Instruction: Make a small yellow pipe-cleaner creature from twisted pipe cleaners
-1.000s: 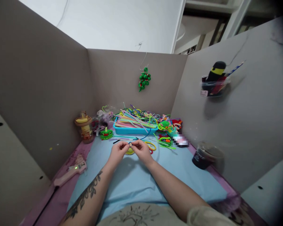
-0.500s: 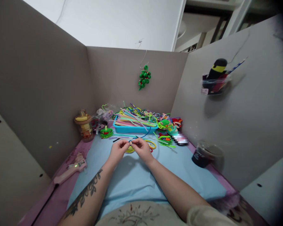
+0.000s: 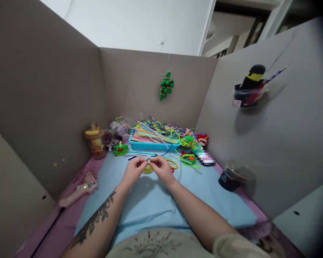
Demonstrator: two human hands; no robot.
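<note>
My left hand (image 3: 134, 170) and my right hand (image 3: 163, 169) meet above the light blue mat (image 3: 150, 204), fingertips pinched together on a small coiled piece at the end of a blue pipe cleaner (image 3: 167, 152). The pipe cleaner arcs back toward the blue tray (image 3: 152, 145). A yellow pipe-cleaner shape (image 3: 147, 170) lies on the mat just under my hands, with a yellow loop (image 3: 173, 164) beside my right hand.
The tray holds several colourful pipe cleaners. Finished craft figures (image 3: 190, 148) lie to its right, a green figure (image 3: 121, 148) to its left. A jar (image 3: 94, 142), a pink glue gun (image 3: 78, 190) and a dark tub (image 3: 231, 176) stand around. Grey partition walls enclose the desk.
My hands stay pinched on the same small piece, with only slight finger movement. The camera has shifted a little.
</note>
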